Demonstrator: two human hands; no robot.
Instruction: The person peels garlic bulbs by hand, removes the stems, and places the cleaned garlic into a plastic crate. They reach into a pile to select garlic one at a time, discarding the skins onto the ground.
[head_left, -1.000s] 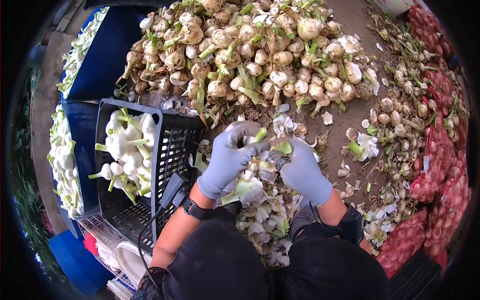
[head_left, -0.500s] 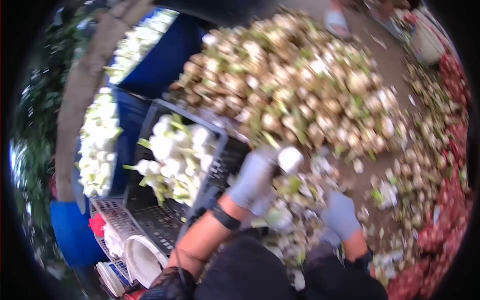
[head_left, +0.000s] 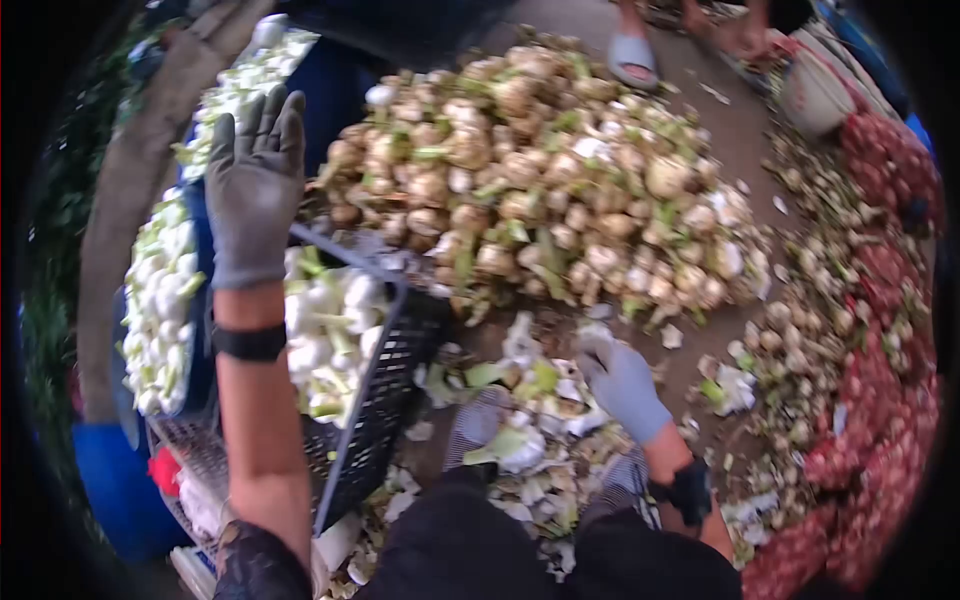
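My left hand, in a grey glove, is raised at the upper left with its fingers apart and nothing in it. Behind it are a blue bin and trimmed white bulbs. Below and right of it stands a black crate holding more white bulbs. My right hand, also gloved, is closed low at centre right, above peelings; what its curled fingers hold is hidden. Beyond it lies a large heap of untrimmed brownish bulbs.
Red net sacks and loose smaller bulbs line the right side. Another person's sandalled foot is at the top. A blue barrel stands lower left. A pale bucket is at the upper right.
My left hand has moved up and left from the heap's edge; the white bulb it held is no longer in it, and its fingers have opened. My right hand has moved slightly up and left.
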